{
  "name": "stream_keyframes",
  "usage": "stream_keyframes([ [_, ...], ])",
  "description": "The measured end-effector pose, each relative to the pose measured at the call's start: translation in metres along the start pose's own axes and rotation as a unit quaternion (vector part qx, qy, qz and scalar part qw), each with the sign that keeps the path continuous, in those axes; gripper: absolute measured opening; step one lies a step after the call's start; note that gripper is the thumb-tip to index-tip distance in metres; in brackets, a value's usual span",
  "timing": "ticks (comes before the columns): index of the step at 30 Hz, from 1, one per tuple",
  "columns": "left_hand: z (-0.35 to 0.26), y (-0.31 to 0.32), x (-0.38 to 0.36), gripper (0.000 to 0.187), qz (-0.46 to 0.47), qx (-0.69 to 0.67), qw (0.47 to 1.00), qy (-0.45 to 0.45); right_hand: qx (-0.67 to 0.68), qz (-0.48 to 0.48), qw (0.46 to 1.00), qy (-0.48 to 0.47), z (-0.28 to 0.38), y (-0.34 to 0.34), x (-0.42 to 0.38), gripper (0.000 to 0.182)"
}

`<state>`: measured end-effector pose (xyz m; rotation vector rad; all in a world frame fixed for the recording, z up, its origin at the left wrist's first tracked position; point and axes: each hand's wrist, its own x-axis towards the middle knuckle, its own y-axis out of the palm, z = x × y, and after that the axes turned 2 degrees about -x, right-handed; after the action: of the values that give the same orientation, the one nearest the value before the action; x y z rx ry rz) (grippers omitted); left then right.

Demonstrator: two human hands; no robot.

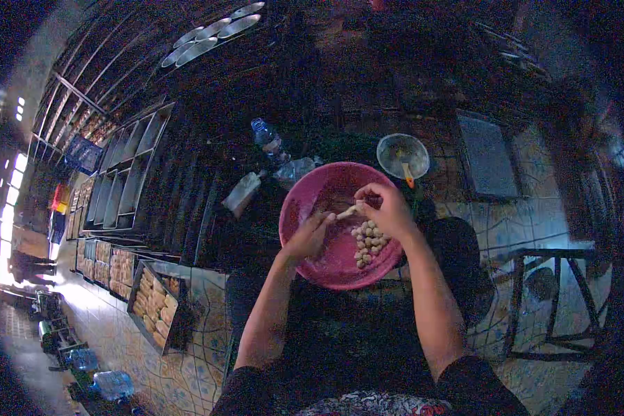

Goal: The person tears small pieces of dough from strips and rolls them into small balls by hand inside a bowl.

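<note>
Person is wearing a dark top (pixel 357 408); its front is showing a pale mottled print (pixel 381 402), red marks included; short dark sleeves (pixel 478 385) are leaving forearms (pixel 433 312) bare.

Premises: a bakery workroom. Evidence: elongated golden-brown loaves (pixel 154 304) fill a dark-edged rectangular metal tray (pixel 177 324), with further trays of brown baked goods (pixel 122 269) in line beyond it. Beside these are grey rectangular metal compartments (pixel 126 191), possibly baking tins, the light there being poor. Small round pale dough pieces (pixel 369 243) lie in a round pink plastic basin (pixel 334 255). Flooring: pale tile with blue patterning (pixel 206 333).
</note>
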<state>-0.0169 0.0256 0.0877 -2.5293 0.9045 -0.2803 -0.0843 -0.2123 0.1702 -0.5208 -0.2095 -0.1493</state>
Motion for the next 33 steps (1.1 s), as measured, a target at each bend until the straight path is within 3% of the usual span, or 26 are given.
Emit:
stream_keyframes([
  [1,0.003,-0.005,-0.001,0.044,0.001,-0.001,1.000,0.000,-0.009,0.005,1.000,0.022,0.002,0.000,-0.001,0.017],
  [3,0.002,-0.014,-0.005,0.038,0.083,-0.123,0.974,-0.171,-0.018,0.010,0.999,0.044,0.000,0.002,-0.002,0.017],
  [5,-0.006,-0.015,-0.007,0.037,0.074,-0.139,0.976,-0.147,0.015,-0.055,0.998,0.013,-0.008,0.007,0.002,0.026],
  [7,-0.035,-0.023,-0.010,0.036,0.063,-0.155,0.978,-0.124,-0.004,-0.030,0.999,0.037,-0.003,0.003,0.003,0.030],
  [10,-0.072,-0.030,-0.013,0.036,0.094,-0.173,0.962,-0.187,-0.017,-0.009,0.997,0.077,0.000,0.003,0.001,0.038],
  [12,-0.076,-0.025,-0.015,0.041,0.059,-0.243,0.929,-0.273,-0.010,-0.013,0.996,0.092,-0.003,0.007,0.000,0.041],
  [13,-0.064,-0.019,-0.015,0.041,0.058,-0.243,0.929,-0.273,-0.013,-0.004,0.995,0.100,-0.007,0.010,0.000,0.045],
  [15,-0.048,-0.010,-0.012,0.051,0.050,-0.123,0.976,-0.172,-0.017,0.006,0.994,0.107,-0.010,0.015,0.000,0.049],
  [17,-0.057,-0.009,-0.014,0.053,0.053,-0.079,0.982,-0.166,0.242,0.092,0.935,0.241,-0.007,0.019,0.002,0.036],
  [19,-0.051,-0.005,-0.014,0.056,0.055,-0.034,0.985,-0.158,0.223,0.091,0.949,0.203,-0.016,0.026,0.001,0.030],
  [22,-0.029,0.001,-0.014,0.058,0.036,-0.152,0.968,-0.195,0.198,0.074,0.969,0.129,-0.021,0.031,0.002,0.024],
  [24,-0.043,-0.010,-0.015,0.056,0.197,-0.166,0.924,-0.281,0.191,0.057,0.976,0.092,-0.013,0.032,0.004,0.024],
  [25,-0.061,-0.015,-0.014,0.056,0.197,-0.166,0.925,-0.280,0.209,0.035,0.973,0.088,0.002,0.029,0.004,0.024],
  [27,-0.092,-0.022,-0.015,0.055,0.191,-0.015,0.953,-0.234,0.227,0.013,0.970,0.083,0.018,0.024,0.003,0.023],
  [28,-0.090,-0.018,-0.018,0.055,0.191,-0.015,0.953,-0.234,0.243,0.000,0.967,0.079,0.023,0.022,0.004,0.023],
  [30,-0.078,-0.005,-0.024,0.053,-0.006,-0.122,0.991,-0.053,0.258,-0.014,0.963,0.074,0.023,0.021,0.006,0.023],
  [33,-0.045,-0.008,-0.014,0.048,0.069,-0.130,0.982,-0.121,0.281,-0.089,0.949,0.115,0.018,0.022,0.008,0.024],
])
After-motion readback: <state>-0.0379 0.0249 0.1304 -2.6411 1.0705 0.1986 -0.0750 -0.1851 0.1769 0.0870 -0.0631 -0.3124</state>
